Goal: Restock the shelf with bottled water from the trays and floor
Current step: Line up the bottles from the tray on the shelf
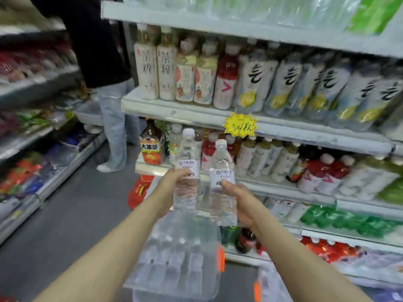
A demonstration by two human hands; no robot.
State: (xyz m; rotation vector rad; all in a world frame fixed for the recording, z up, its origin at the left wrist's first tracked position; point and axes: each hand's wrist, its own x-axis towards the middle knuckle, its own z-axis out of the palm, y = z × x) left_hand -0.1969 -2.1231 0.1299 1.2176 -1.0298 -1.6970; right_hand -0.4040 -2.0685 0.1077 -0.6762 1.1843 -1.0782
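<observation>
Person in aisle (109,83): stands well apart on our left, so no obstacle.
Left hand (172,182): our fingers curl round the left bottle (187,168) at its label, holding it upright.
Right bottle (222,171): just beside the first, and the two could knock together.
Right hand (243,203): thumb on the label, fingers clamped behind.
Pack of water (181,258): directly below, more stock.
Shelf (281,189): the row ahead looks crowded.
Risk: we judge that pushing in could topple neighbouring drinks, and the thin bottles may slip.
</observation>
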